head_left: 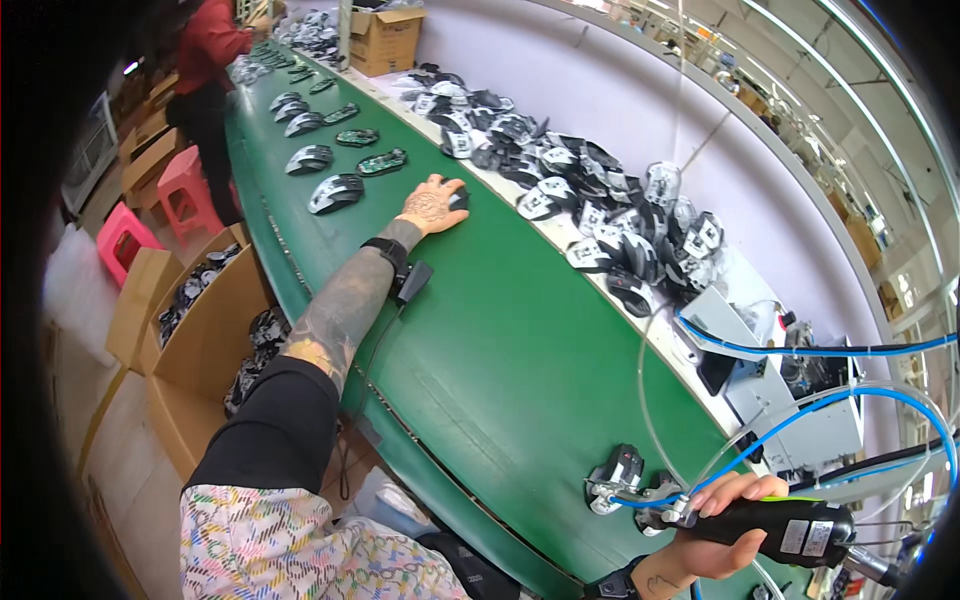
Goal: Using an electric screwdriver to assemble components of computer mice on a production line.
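The left hand (432, 206) curls over a mouse (459, 197) on the green desk (520, 330); the right hand (712, 530) wraps round a driver (775, 528). Best hold the driver steady, the blue hose (800, 406) clear of the mouse.

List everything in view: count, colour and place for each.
Bench: one, green, centre
Heaped mouse shells: many, black and white, along the wall
Lined-up mouse shells: about five, black and white, upper left
Circuit boards: at least three, green, beside those shells
Dark mouse part: one, black, upper centre
Mouse pieces: at least two, black and grey, lower right
Powered driver: one, black, lower right
Hoses: several, blue and clear, right
Machine: one, grey, right
Cardboard boxes: several, brown, left and top
Stools: two, pink, left
Co-worker: one, red top, upper left
Left hand: one, tattooed, on dark mouse part
Right hand: one, wristbanded, on powered driver
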